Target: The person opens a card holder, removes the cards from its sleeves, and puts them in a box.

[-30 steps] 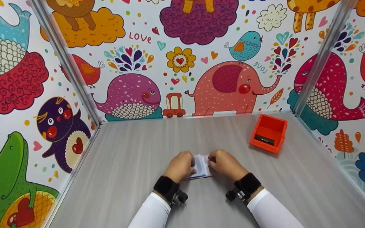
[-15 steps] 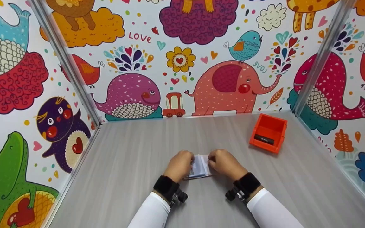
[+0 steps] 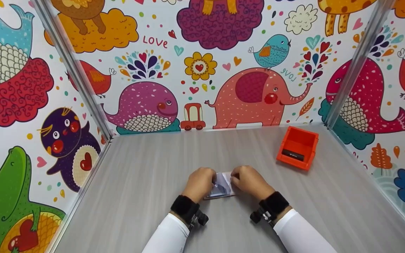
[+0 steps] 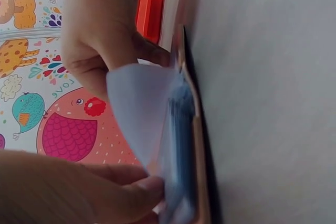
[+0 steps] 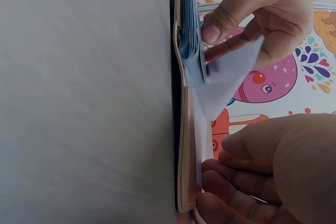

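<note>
A small flat booklet of thin, bluish, translucent film pages in a stiff tan cover point(image 3: 223, 189) is being held open on the grey wood-grain worktop point(image 3: 146, 168), roughly midway between its left and right edges and well apart from its back edge. The pages are being pinched between the thumb and fingers of the bare left hand point(image 3: 199, 182) (how many of them cannot be told), while the opposite end is being gripped by the curled fingers of the bare right hand point(image 3: 250, 181). One milky, pliant sheet point(image 4: 139, 103) is being bowed into a smooth curve between the hands; beneath it, a dense stack of page edges point(image 4: 181, 145) is being carried by the cover, which is showing side-on as a thin, slightly bent band. Both wrists are being wrapped by fuzzy black bands point(image 3: 185, 206).

Toward the worktop's back right corner, an open-topped orange plastic bin point(image 3: 291, 164) is standing slightly slanted, with a black cylinder point(image 3: 293, 155) lying along its near wall. A broad stretch of grain is being left between the left hand and the left edge, a narrower one between the right hand and the bin.
</note>
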